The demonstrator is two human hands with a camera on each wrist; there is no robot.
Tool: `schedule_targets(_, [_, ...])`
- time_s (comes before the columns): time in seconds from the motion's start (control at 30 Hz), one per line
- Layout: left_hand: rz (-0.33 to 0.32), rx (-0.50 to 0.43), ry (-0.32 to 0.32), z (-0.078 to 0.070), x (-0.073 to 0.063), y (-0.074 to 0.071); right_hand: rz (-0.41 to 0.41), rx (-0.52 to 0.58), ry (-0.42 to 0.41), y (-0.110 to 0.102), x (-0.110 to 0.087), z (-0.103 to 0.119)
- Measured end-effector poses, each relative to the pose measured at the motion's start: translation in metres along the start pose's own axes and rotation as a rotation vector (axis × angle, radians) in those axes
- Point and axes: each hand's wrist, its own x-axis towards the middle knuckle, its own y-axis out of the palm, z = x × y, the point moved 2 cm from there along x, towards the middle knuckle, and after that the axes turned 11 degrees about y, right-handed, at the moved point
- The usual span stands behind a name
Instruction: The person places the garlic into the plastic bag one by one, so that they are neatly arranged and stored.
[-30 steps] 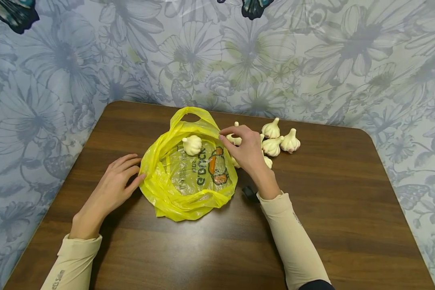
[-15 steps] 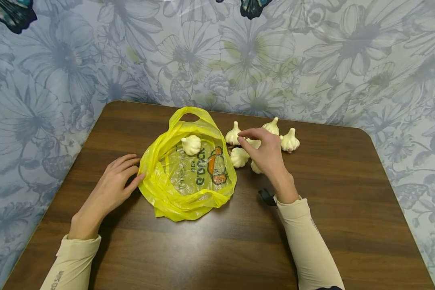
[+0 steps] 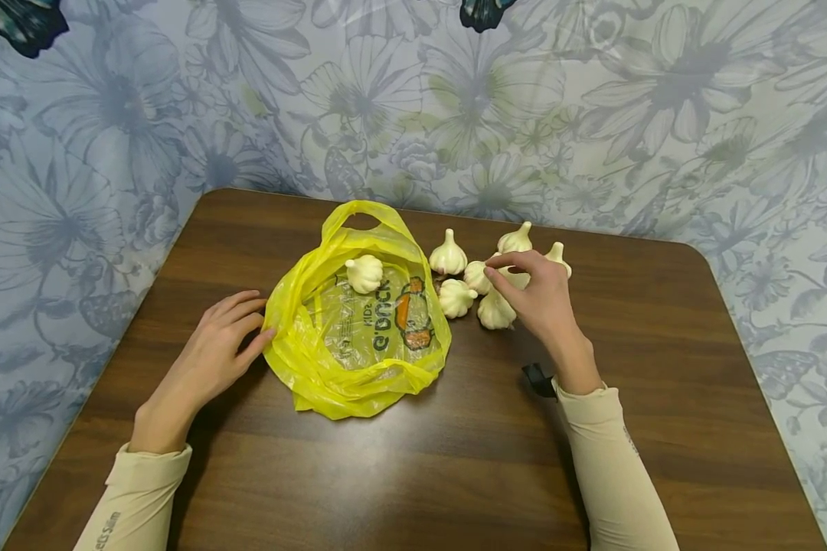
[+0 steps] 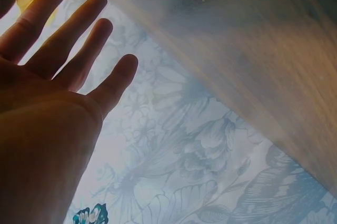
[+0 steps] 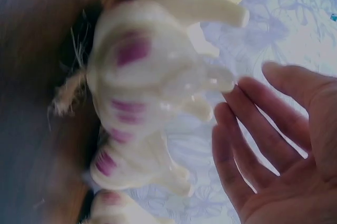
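Note:
A yellow plastic bag (image 3: 358,394) with duck print lies mouth up on the table, one garlic bulb (image 3: 364,274) inside. My left hand (image 3: 210,356) is at the bag's left side, fingers extended and thumb tip against its edge; the left wrist view shows the fingers spread. Right of the bag is a cluster of garlic bulbs (image 3: 455,298). Above them hovers my right hand (image 3: 540,302), holding nothing and partly covering some. In the right wrist view its fingers are loosely extended near the stem of a purple-marked garlic bulb (image 5: 131,71).
The brown wooden table (image 3: 413,482) has its far edge close to a flower-patterned wall covering (image 3: 400,99). The bag's handle loop (image 3: 361,210) stands up at the back. A small black device (image 3: 539,380) sits at my right wrist.
My right hand has moved right from the bag's rim to over the garlic bulbs, uncovering the ones nearest the bag. My left hand and the bag have stayed in place.

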Motion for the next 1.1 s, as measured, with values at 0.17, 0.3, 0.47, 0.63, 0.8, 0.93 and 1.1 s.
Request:
schedule_targets(0.17, [-0.001, -0.001, -0.002, 0.0, 0.0, 0.0, 0.112, -0.076, 0.02, -0.003, 0.001, -0.004])
schedule_targets(0.3, [0.0, 0.001, -0.003, 0.0, 0.0, -0.001, 0.184, -0.107, 0.029, -0.004, 0.002, -0.008])
schedule_targets(0.47, [0.005, 0.005, -0.008, 0.0, 0.0, 0.0, 0.244, -0.133, 0.04, -0.003, 0.002, -0.014])
schedule_targets(0.63, [0.008, 0.004, -0.013, 0.0, 0.0, 0.0, 0.285, -0.16, 0.047, -0.002, 0.003, -0.018])
schedule_targets(0.8, [0.012, -0.004, -0.013, -0.001, 0.0, 0.001, 0.304, -0.167, 0.063, -0.002, 0.002, -0.018])
schedule_targets(0.93, [0.01, -0.004, -0.01, -0.001, 0.001, 0.002, 0.311, -0.161, 0.063, -0.002, 0.002, -0.018])
schedule_targets(1.1, [0.01, -0.003, -0.01, -0.001, -0.001, 0.001, 0.321, -0.16, 0.057, -0.002, 0.002, -0.017])
